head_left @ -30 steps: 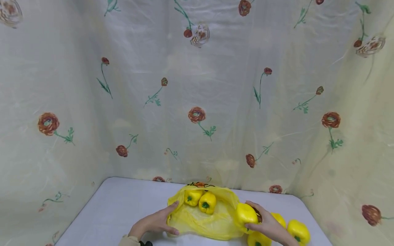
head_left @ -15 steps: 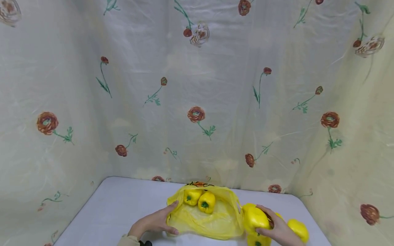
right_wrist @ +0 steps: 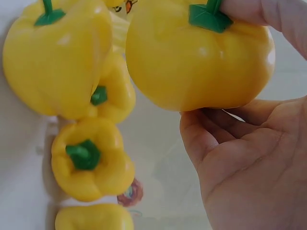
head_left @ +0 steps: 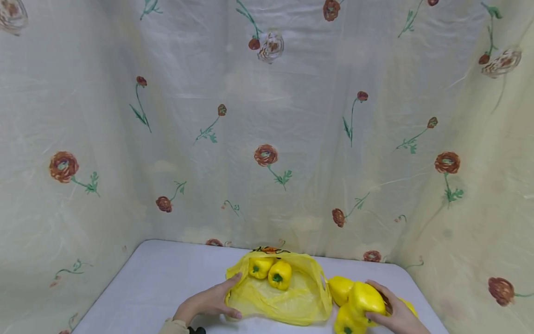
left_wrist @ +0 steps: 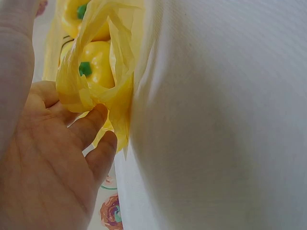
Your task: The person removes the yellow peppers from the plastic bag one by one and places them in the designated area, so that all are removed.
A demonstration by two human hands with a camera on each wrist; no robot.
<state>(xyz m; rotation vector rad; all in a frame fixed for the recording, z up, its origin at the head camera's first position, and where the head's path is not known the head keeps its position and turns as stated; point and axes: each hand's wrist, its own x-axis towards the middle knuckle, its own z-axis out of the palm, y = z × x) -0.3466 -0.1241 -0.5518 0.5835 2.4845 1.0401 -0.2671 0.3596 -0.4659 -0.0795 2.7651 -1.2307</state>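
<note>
Light's pretty soft and flat in my head view, just a faint sheen on the curtain point(head_left: 300, 79) toward 12 o'clock. The wide lens stretches the printed blooms point(head_left: 14, 17) at 10 o'clock, and the peppers point(head_left: 365, 297) around 5 o'clock look kinda oversaturated. Left wrist view: my fingers point(left_wrist: 106, 151) are muted near 8 o'clock, and a wide, fuzzy-edged shadow crosses the worktop point(left_wrist: 268, 105) toward 5. Right wrist: pale glare on the nearest pepper point(right_wrist: 201, 67) at 1 o'clock, background soft.
</note>
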